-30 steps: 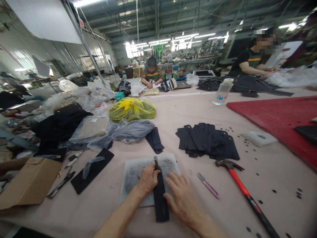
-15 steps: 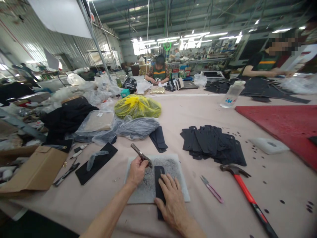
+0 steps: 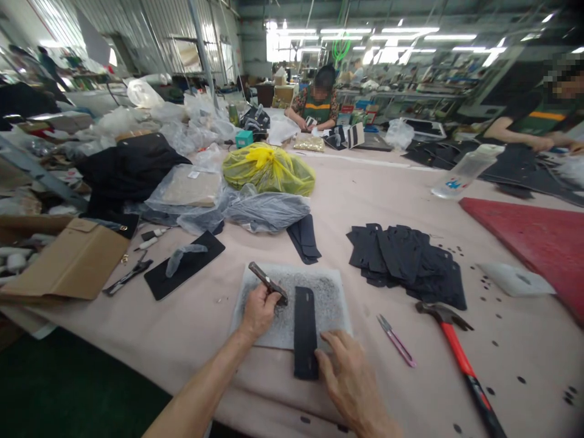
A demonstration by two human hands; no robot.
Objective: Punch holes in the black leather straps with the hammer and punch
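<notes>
My left hand [image 3: 259, 313] is closed round a dark metal punch [image 3: 268, 283], which it holds tilted over the left part of a scuffed white board [image 3: 331, 313]. Beside it a black strip [image 3: 305, 331] with a small slot near its far end lies partly on the board, its near end reaching past the board's front edge. Just right of the strip is my right hand [image 3: 349, 377], fingers apart, with the thumb at the strip's right edge; whether it touches, I cannot tell. To the right lie a pile of black cut pieces [image 3: 406, 261] and pink thread snips [image 3: 396, 340].
A red-handled claw hammer [image 3: 456, 353] lies at the right, near a red board [image 3: 529, 237] and a clear bottle [image 3: 468, 170]. A yellow bag [image 3: 269, 170], a black panel [image 3: 185, 264] and a cardboard box [image 3: 68, 261] are leftward. A co-worker [image 3: 317, 103] sits across the table.
My right hand has lifted off the black strip and moved to its right side, uncovering it. My left hand still holds the punch over the board. The camera view has shifted.
</notes>
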